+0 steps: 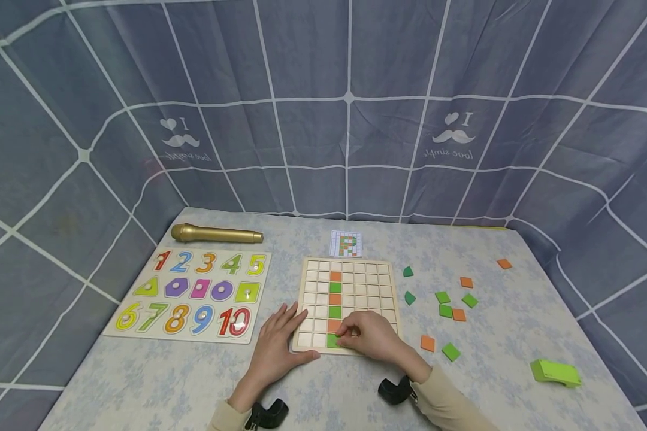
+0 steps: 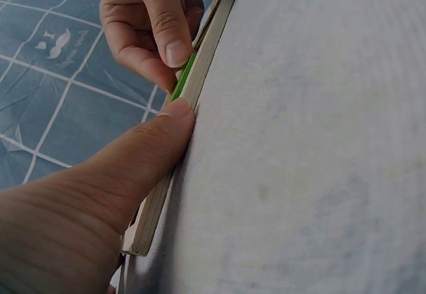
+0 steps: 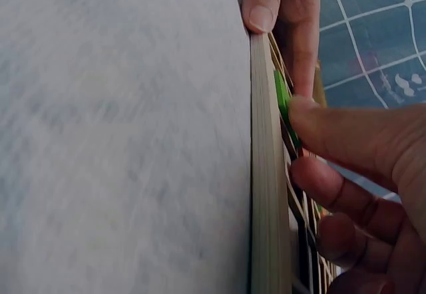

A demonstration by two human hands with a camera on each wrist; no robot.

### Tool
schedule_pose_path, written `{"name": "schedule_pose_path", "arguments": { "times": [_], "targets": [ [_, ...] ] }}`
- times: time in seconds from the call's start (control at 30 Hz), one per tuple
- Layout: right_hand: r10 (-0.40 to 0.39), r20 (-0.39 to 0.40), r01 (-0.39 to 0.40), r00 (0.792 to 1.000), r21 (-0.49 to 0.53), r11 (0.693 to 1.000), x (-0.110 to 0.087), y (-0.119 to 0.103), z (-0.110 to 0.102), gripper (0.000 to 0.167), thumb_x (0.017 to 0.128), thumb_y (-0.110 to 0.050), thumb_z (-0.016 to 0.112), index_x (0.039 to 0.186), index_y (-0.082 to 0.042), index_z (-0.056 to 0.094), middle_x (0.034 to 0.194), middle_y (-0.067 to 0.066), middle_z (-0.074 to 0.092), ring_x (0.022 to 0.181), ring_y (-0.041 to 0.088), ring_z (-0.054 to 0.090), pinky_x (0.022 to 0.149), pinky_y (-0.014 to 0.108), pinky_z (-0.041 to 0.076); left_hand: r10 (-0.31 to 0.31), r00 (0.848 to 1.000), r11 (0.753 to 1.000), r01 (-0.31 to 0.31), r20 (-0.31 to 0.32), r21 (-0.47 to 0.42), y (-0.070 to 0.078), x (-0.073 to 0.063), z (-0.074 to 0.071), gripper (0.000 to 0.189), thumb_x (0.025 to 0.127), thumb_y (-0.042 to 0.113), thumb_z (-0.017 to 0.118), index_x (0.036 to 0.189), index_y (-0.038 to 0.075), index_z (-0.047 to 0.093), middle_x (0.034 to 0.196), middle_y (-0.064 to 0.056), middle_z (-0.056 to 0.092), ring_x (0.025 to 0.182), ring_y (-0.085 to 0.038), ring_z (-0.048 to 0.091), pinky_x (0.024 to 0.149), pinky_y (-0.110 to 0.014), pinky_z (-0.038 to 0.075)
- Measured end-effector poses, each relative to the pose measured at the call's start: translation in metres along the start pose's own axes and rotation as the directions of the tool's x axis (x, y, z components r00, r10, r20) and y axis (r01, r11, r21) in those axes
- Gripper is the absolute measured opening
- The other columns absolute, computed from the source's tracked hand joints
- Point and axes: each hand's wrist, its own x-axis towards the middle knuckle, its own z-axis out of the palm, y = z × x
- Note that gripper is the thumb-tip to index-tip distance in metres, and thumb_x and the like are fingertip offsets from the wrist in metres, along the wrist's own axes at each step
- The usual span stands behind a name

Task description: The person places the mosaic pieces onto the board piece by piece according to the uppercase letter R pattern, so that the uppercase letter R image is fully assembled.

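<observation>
A wooden grid board (image 1: 366, 281) lies at the table's middle, with a column of alternating orange and green square tiles in it. My right hand (image 1: 372, 336) is at the bottom of that column, thumb and forefinger pinching a green square tile (image 3: 283, 101). That tile sits slightly tilted in its cell in the right wrist view. My left hand (image 1: 277, 344) rests at the board's lower left corner, fingers extended along the left side and thumb against the front edge. The left thumb (image 2: 156, 138) is close to the green tile in the left wrist view.
A pattern card (image 1: 346, 244) lies behind the board. Left are a number-and-shape puzzle (image 1: 189, 293) and a gold microphone (image 1: 215, 233). Loose orange tiles (image 1: 428, 343), green tiles (image 1: 450, 351) and dark green quarter-round pieces (image 1: 410, 298) lie right, with a lime-green object (image 1: 555, 372) farther out.
</observation>
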Motion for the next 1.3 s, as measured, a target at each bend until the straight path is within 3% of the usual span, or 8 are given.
{"name": "schedule_pose_path", "arguments": {
  "times": [0.3, 0.47, 0.63, 0.73, 0.97, 1.3],
  "targets": [
    [-0.024, 0.023, 0.023, 0.999, 0.018, 1.0, -0.003, 0.004, -0.006, 0.009, 0.082, -0.026, 0.076, 0.089, -0.022, 0.074, 0.074, -0.021, 0.056, 0.059, 0.0, 0.047, 0.053, 0.02, 0.041, -0.001, 1.0, 1.0, 0.001, 0.003, 0.001, 0.0, 0.0, 0.0, 0.086, 0.066, 0.055, 0.08, 0.137, 0.013, 0.054, 0.148, -0.009, 0.038, 0.139, -0.032, 0.023, 0.109, -0.054, 0.017],
    [0.023, -0.054, -0.02, 0.998, 0.043, 0.999, -0.007, 0.012, -0.015, 0.011, 0.083, -0.028, 0.074, 0.092, -0.021, 0.074, 0.077, -0.018, 0.058, 0.058, 0.002, 0.046, 0.051, 0.022, 0.041, -0.001, 1.0, 1.0, 0.001, 0.005, 0.001, 0.001, 0.001, 0.0, 0.087, 0.065, 0.054, 0.08, 0.136, 0.012, 0.054, 0.147, -0.01, 0.039, 0.138, -0.033, 0.024, 0.108, -0.054, 0.018],
    [0.075, -0.176, -0.067, 0.982, 0.048, 0.997, -0.012, 0.024, -0.029, 0.017, 0.084, -0.026, 0.074, 0.098, -0.016, 0.074, 0.086, -0.009, 0.063, 0.053, 0.002, 0.043, 0.046, 0.023, 0.039, -0.002, 1.0, 1.0, 0.002, 0.003, -0.01, 0.001, 0.001, 0.0, 0.087, 0.065, 0.053, 0.081, 0.136, 0.011, 0.054, 0.147, -0.01, 0.038, 0.139, -0.033, 0.023, 0.109, -0.053, 0.017],
    [0.117, -0.257, -0.112, 0.959, 0.037, 0.993, -0.015, 0.033, -0.039, 0.021, 0.082, -0.024, 0.076, 0.1, -0.013, 0.075, 0.091, -0.003, 0.066, 0.052, 0.003, 0.042, 0.044, 0.024, 0.037, 0.0, 1.0, 1.0, 0.0, 0.004, -0.012, 0.001, 0.0, 0.0, 0.087, 0.065, 0.052, 0.081, 0.136, 0.011, 0.054, 0.148, -0.01, 0.038, 0.139, -0.032, 0.023, 0.109, -0.052, 0.016],
    [0.204, -0.421, -0.23, 0.884, -0.011, 0.973, -0.025, 0.057, -0.063, 0.027, 0.08, -0.025, 0.078, 0.102, -0.011, 0.074, 0.092, 0.0, 0.067, 0.051, 0.008, 0.042, 0.041, 0.026, 0.033, 0.003, 1.0, 1.0, -0.003, 0.001, -0.006, -0.001, 0.0, 0.001, 0.087, 0.065, 0.052, 0.081, 0.137, 0.011, 0.054, 0.148, -0.01, 0.038, 0.139, -0.032, 0.023, 0.109, -0.053, 0.016],
    [0.35, -0.535, -0.388, 0.769, 0.045, 0.92, -0.046, 0.082, -0.088, 0.032, 0.082, -0.029, 0.076, 0.106, -0.008, 0.072, 0.098, 0.007, 0.067, 0.056, 0.014, 0.049, 0.041, 0.031, 0.039, 0.001, 1.0, 1.0, -0.001, 0.003, -0.013, -0.001, 0.0, 0.002, 0.087, 0.065, 0.052, 0.081, 0.137, 0.012, 0.053, 0.148, -0.01, 0.038, 0.139, -0.032, 0.023, 0.109, -0.053, 0.016]
  ]
}}
